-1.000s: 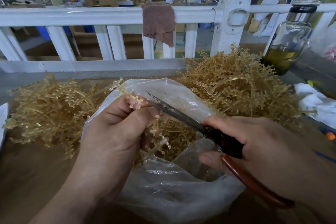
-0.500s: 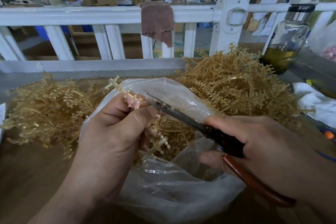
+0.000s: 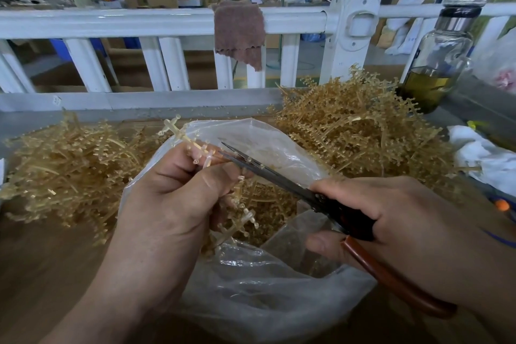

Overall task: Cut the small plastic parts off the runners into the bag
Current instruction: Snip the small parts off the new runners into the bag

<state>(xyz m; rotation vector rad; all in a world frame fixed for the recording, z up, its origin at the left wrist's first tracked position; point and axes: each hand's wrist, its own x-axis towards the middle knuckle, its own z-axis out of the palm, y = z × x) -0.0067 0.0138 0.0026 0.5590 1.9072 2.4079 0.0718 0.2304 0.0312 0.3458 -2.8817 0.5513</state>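
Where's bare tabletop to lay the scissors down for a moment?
The bare brown tabletop at near left, bordered by the left heap of tan plastic runners, the left hand and the clear plastic bag. Crowded: the right side, with the bigger runner heap, glass bottle and white cloth; the bag fills the middle.
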